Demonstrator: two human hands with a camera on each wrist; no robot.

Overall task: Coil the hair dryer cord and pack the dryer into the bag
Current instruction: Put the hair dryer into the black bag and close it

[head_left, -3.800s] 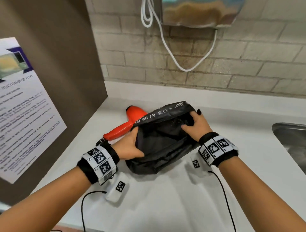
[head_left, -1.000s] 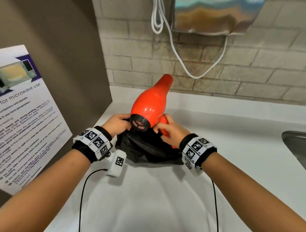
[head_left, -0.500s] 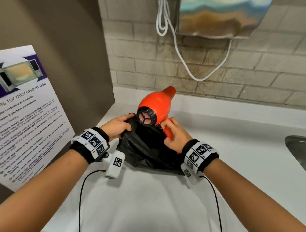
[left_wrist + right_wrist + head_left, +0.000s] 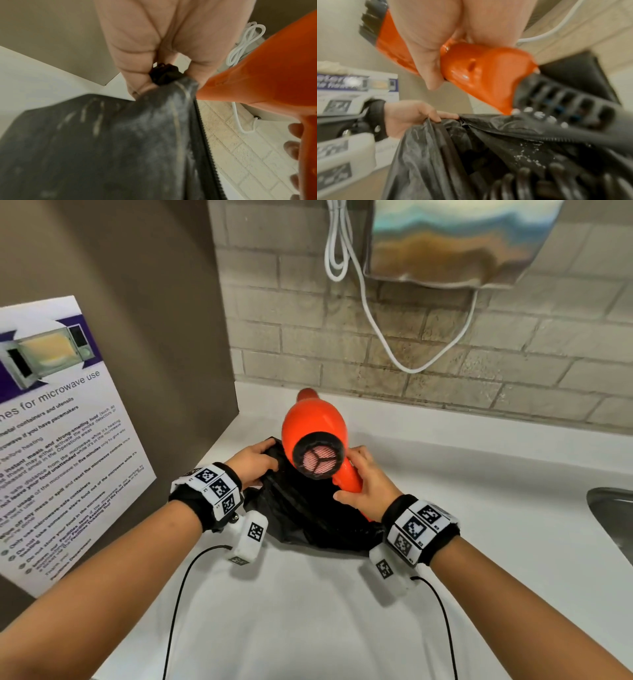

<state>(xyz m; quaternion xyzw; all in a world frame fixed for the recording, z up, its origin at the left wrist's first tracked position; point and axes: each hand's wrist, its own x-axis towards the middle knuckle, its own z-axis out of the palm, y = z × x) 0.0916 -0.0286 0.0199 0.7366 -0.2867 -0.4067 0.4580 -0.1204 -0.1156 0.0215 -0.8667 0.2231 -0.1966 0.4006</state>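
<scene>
Evidently rigid and slick, the orange hair dryer [image 4: 313,426] sat gripped by its handle in the right hand [image 4: 363,487]. The left hand [image 4: 252,464] pinched the limp black bag [image 4: 308,510] at its zipped rim near the countertop's [image 4: 308,611] back-left corner; coiled cord probably lay inside.

Even, soft indoor light; faint shadows fall on the counter [image 4: 308,611] beneath the wrists. Wrist views are blurred, and edges bend.

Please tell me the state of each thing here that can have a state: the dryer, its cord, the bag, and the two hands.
hair dryer: held by its handle above the bag, not yet inside.
cord: coiled, lying in the bag.
bag: unzipped, mouth held open, on the counter.
left hand: pinches the bag's edge.
right hand: grips the dryer's handle.
</scene>
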